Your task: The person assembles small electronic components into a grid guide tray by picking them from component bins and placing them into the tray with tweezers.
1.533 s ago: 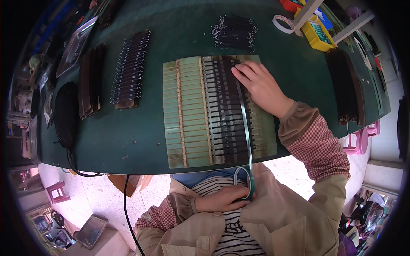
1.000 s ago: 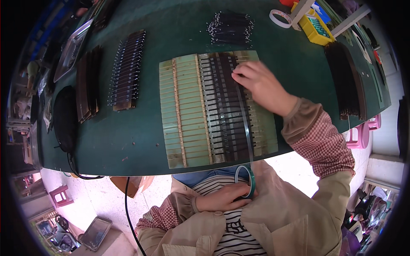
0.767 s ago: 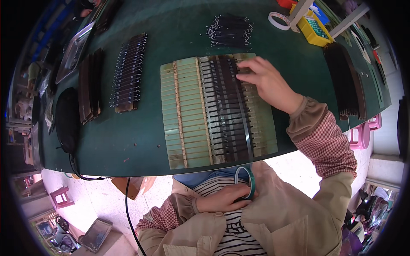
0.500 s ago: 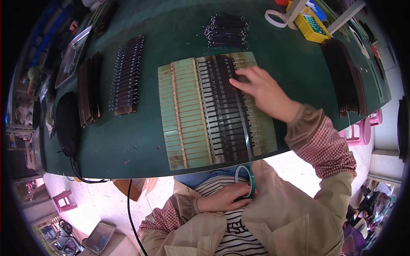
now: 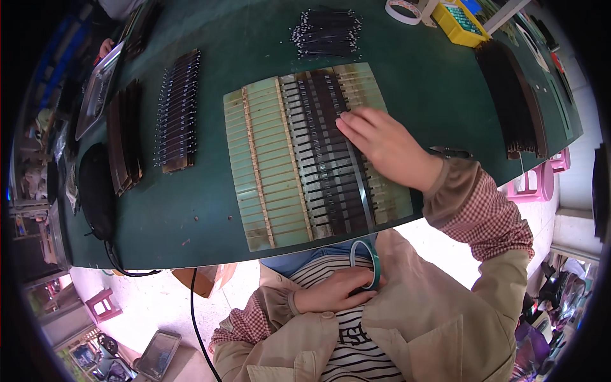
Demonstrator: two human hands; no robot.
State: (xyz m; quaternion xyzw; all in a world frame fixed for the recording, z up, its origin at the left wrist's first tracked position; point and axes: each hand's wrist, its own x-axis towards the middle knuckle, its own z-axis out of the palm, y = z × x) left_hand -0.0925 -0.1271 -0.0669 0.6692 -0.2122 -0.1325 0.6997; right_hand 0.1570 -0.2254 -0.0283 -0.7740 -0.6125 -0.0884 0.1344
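A pale green slotted board (image 5: 262, 191) lies on the table, with a row of black strips (image 5: 328, 165) set crosswise in its right half. Down the row runs a narrow shiny strip of tape (image 5: 362, 184), leading over the table edge toward a green roll of tape (image 5: 375, 267). My left hand (image 5: 337, 290) grips this roll in front of my body, fingers curled at its lower side. My right hand (image 5: 391, 145) rests on the tape strip at the upper right of the row, fingers stretched and close together, holding nothing I can see; its palm side is hidden.
Left of the board are a bundle of wired strips (image 5: 178, 111), dark strips (image 5: 125, 137) and a black pouch (image 5: 95, 191). Loose pieces (image 5: 328, 33) lie behind it. Farther right stand a yellow bin (image 5: 459, 24), a white tape roll (image 5: 403, 11) and dark strips (image 5: 512, 102).
My right hand has slid a little toward me along the tape, its fingers drawn closer together. My left hand still grips the roll. The whole view has shifted slightly.
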